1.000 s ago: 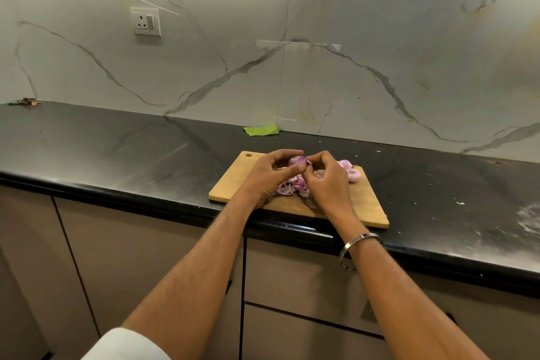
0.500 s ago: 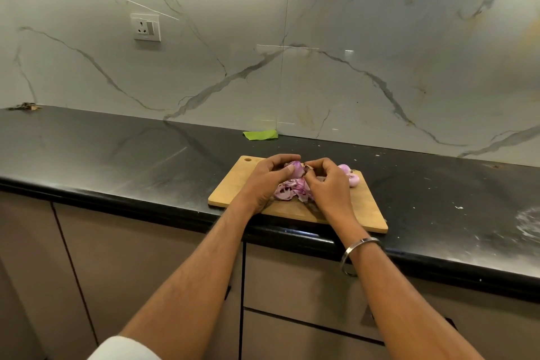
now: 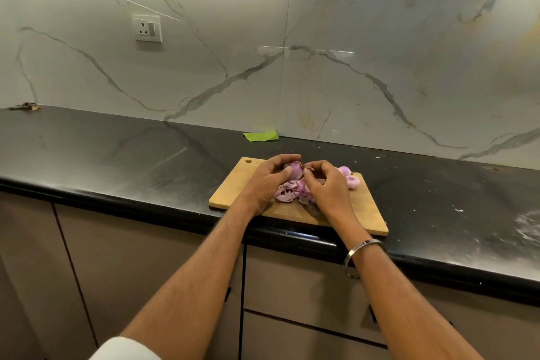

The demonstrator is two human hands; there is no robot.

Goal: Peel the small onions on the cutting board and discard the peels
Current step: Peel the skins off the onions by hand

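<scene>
A wooden cutting board (image 3: 233, 190) lies on the black counter near its front edge. My left hand (image 3: 266, 181) grips a small purple onion (image 3: 296, 171) just above the board. My right hand (image 3: 327, 187) pinches at that onion's right side with thumb and fingertips. Below the two hands a heap of purple peels (image 3: 287, 191) rests on the board. Two peeled pale pink onions (image 3: 349, 177) lie at the board's far right corner, partly hidden behind my right hand.
The black counter (image 3: 117, 155) runs along a marble backsplash. A green scrap (image 3: 261, 136) lies at the wall behind the board. Dark debris (image 3: 26, 107) sits at the far left. White specks and smears (image 3: 526, 225) mark the counter at right. Cabinet doors are below.
Both hands stay on the onion over the board with small finger shifts. The view has tilted slightly, so the board sits a little lower in frame.
</scene>
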